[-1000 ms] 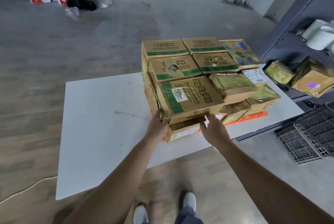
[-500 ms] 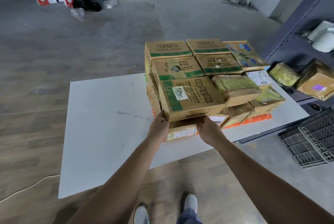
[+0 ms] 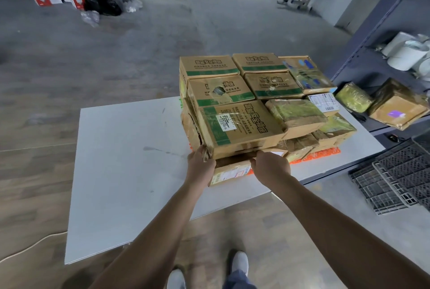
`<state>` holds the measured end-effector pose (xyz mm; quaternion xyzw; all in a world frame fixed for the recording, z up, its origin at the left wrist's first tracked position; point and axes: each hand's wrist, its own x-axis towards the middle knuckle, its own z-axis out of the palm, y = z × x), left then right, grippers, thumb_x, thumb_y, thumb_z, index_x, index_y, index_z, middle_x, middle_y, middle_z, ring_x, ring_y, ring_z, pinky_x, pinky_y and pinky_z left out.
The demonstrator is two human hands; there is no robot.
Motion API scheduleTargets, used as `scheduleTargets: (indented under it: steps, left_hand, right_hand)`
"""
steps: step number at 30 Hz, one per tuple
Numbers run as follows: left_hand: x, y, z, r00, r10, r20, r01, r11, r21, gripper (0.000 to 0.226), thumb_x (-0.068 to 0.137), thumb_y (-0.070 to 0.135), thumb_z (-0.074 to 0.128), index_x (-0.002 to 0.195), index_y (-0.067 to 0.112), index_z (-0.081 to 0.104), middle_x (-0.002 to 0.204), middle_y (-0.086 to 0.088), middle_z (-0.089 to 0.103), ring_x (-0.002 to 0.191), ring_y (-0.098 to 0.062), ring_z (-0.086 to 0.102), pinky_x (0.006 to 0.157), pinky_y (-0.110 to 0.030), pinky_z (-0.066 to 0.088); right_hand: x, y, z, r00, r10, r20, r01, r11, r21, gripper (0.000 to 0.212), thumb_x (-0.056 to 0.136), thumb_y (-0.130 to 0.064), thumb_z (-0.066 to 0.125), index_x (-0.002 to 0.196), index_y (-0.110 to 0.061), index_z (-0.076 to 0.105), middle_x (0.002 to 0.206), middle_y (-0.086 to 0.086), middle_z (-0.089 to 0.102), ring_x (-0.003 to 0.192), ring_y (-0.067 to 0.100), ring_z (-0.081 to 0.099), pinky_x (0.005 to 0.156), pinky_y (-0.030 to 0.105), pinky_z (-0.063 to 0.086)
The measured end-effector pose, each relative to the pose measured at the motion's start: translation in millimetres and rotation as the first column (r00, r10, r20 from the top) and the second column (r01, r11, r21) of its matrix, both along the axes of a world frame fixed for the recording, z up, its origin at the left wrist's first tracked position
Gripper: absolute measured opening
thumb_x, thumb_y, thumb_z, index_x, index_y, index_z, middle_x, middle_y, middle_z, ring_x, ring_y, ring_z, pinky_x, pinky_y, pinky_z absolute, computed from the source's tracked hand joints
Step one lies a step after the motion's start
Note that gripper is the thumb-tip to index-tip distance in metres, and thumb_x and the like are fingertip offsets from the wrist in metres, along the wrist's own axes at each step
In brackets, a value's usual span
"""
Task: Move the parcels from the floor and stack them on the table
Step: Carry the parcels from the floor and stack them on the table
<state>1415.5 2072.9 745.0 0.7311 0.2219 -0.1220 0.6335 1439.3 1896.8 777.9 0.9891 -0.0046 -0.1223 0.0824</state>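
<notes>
The green-striped carton (image 3: 239, 128) has sunk onto the parcel stack (image 3: 272, 86) on the white table (image 3: 121, 149), yet the left hand (image 3: 201, 170) and right hand (image 3: 271, 168) still grasp its near edge, so placing is nearly done.

We stretch both bare arms forward, our left hand (image 3: 201, 167) and right hand (image 3: 271, 167) side by side, backs up, fingers gripping under one parcel's (image 3: 237, 130) near edge.
</notes>
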Motion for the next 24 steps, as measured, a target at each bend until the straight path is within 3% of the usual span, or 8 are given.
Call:
scheduleTargets:
  steps: [3, 5, 8, 12, 16, 20, 24]
  left_hand:
    - [1, -1, -1, 0.999, 0.033, 0.016, -0.032, 0.999, -0.041, 0.056, 0.082, 0.004, 0.044, 0.132, 0.028, 0.045, 0.124, -0.003, 0.051, 0.089, -0.012, 0.058, 0.058, -0.031, 0.057]
    - [0, -3, 0, 0.998, 0.062, 0.022, -0.061, 0.996, -0.061, 0.049, 0.080, 0.001, 0.046, 0.122, 0.026, 0.046, 0.114, -0.001, 0.058, 0.081, -0.009, 0.058, 0.057, -0.029, 0.053]
    - [2, -1, -1, 0.998, 0.055, 0.021, -0.053, 0.997, -0.055, 0.053, 0.080, 0.003, 0.048, 0.128, 0.025, 0.048, 0.114, -0.001, 0.058, 0.083, -0.009, 0.059, 0.057, -0.023, 0.052]
    - [5, 2, 4, 0.998, 0.056, 0.017, -0.055, 0.998, -0.035, 0.047, 0.087, 0.013, 0.052, 0.132, 0.026, 0.049, 0.126, -0.002, 0.054, 0.106, -0.020, 0.057, 0.080, -0.032, 0.053]
    - [10, 8, 12, 0.997, 0.076, 0.025, -0.074, 0.996, -0.058, 0.039, 0.092, 0.019, 0.051, 0.131, 0.024, 0.050, 0.128, 0.003, 0.052, 0.100, -0.015, 0.054, 0.056, -0.014, 0.042]
    - [20, 15, 26, 0.995, 0.097, 0.016, -0.095, 0.990, -0.105, 0.041, 0.087, 0.003, 0.047, 0.123, 0.023, 0.051, 0.117, 0.006, 0.052, 0.103, -0.019, 0.052, 0.079, -0.033, 0.047]
    - [36, 19, 39, 0.991, 0.126, 0.047, -0.122, 0.988, -0.093, 0.035, 0.094, -0.001, 0.039, 0.116, 0.023, 0.050, 0.095, 0.009, 0.054, 0.082, -0.010, 0.053, 0.064, -0.024, 0.045]
  right_hand:
    - [1, 2, 5, 1.000, 0.001, 0.029, -0.001, 1.000, -0.002, 0.022, 0.100, -0.026, 0.043, 0.102, -0.016, 0.063, 0.093, 0.001, 0.067, 0.088, 0.023, 0.065, 0.062, 0.028, 0.039]
    - [0, 4, 10, 0.998, 0.025, 0.060, -0.027, 0.999, 0.029, 0.024, 0.100, -0.027, 0.041, 0.103, -0.015, 0.061, 0.094, 0.003, 0.066, 0.086, 0.025, 0.063, 0.063, 0.029, 0.039]
    - [-3, 10, 18, 0.993, 0.083, 0.078, -0.088, 0.994, 0.058, 0.029, 0.102, -0.031, 0.035, 0.103, -0.015, 0.059, 0.093, 0.004, 0.064, 0.085, 0.026, 0.062, 0.065, 0.031, 0.041]
    - [-2, 19, 32, 0.983, 0.147, 0.113, -0.160, 0.980, 0.119, 0.028, 0.101, -0.030, 0.035, 0.092, -0.014, 0.056, 0.080, 0.002, 0.059, 0.076, 0.023, 0.061, 0.066, 0.031, 0.049]
    - [4, 30, 50, 0.953, 0.207, 0.221, -0.251, 0.948, 0.194, 0.027, 0.100, -0.030, 0.039, 0.079, -0.018, 0.049, 0.066, -0.003, 0.051, 0.064, 0.017, 0.057, 0.060, 0.027, 0.050]
    - [27, 36, 64, 0.929, 0.243, 0.278, -0.301, 0.935, 0.187, 0.027, 0.101, -0.030, 0.039, 0.079, -0.019, 0.051, 0.065, -0.004, 0.054, 0.062, 0.013, 0.059, 0.059, 0.028, 0.054]
    - [66, 38, 72, 0.919, 0.256, 0.299, -0.319, 0.930, 0.184, 0.023, 0.101, -0.030, 0.041, 0.085, -0.019, 0.055, 0.070, -0.005, 0.056, 0.064, 0.011, 0.060, 0.061, 0.029, 0.055]
